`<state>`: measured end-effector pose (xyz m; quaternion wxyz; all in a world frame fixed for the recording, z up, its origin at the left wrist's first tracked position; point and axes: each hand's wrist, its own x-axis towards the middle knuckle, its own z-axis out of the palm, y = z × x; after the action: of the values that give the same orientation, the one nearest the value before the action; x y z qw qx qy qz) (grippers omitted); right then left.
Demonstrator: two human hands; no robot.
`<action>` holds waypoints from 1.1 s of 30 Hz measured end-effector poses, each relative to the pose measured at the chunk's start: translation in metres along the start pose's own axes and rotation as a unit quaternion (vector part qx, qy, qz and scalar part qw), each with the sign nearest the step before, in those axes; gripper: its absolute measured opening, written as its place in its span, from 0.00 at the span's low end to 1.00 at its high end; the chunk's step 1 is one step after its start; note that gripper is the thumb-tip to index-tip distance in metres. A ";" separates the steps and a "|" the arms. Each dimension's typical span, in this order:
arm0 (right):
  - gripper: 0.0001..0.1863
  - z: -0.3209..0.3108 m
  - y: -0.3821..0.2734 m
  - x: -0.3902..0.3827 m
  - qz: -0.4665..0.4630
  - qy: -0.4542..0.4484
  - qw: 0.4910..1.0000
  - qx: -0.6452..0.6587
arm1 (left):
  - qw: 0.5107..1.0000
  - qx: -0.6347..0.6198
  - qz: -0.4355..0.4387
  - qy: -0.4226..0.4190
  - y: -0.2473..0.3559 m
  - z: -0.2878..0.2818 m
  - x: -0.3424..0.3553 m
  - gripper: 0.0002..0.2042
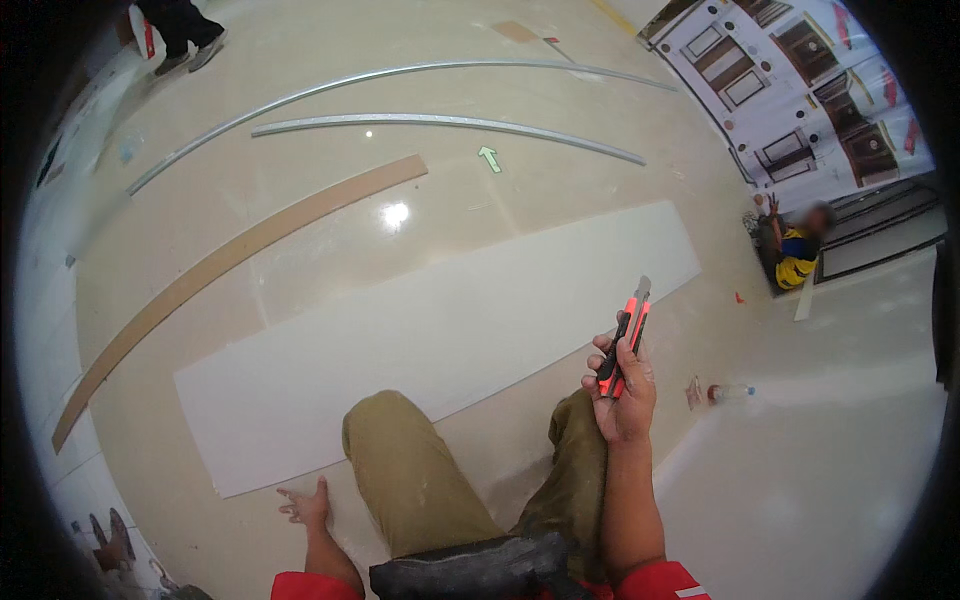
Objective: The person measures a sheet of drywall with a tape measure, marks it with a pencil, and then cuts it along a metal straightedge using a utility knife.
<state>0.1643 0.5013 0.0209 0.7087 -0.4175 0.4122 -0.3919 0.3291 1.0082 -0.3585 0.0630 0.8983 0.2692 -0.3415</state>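
My right hand (pixel 627 392) is closed around a red and black utility knife (pixel 624 342), held up with its blade (pixel 642 287) out and pointing away from me. Below it lies a long white board (pixel 430 320) flat on the floor, running from near left to far right, its near edge by my knees. At the board's near left corner, my left hand (pixel 308 505) is low over the floor with its fingers spread. It holds nothing; whether its fingertips touch the floor I cannot tell.
Beyond the board lie a brown strip (pixel 250 260) and two metal channels (pixel 450 121). A person (pixel 798 255) sits at the right beside a printed banner (pixel 790 100); another person's legs (pixel 180 30) stand at the far left. A bottle (pixel 730 393) lies right of my knife hand.
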 end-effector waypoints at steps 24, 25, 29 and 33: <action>0.34 -0.518 0.167 0.298 0.306 -0.291 0.413 -0.807 | 0.921 -0.376 -0.068 0.075 -0.020 0.133 -0.397 0.15; 0.34 -0.522 0.169 0.301 0.220 -0.272 0.411 -0.842 | 0.918 -0.381 -0.072 0.080 -0.020 0.130 -0.409 0.16; 0.26 -0.511 0.158 0.329 0.135 -0.347 0.370 -0.851 | 0.921 -0.367 -0.094 0.091 -0.031 0.123 -0.456 0.20; 0.19 -0.482 0.178 0.365 0.167 -0.239 0.528 -0.797 | 0.953 -0.251 -0.139 0.100 -0.011 0.124 -0.468 0.30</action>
<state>-0.1083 0.1054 -0.3860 0.2056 -0.8105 0.4303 0.3401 -0.0402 0.7746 -0.1488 0.2111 0.8368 0.4733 -0.1768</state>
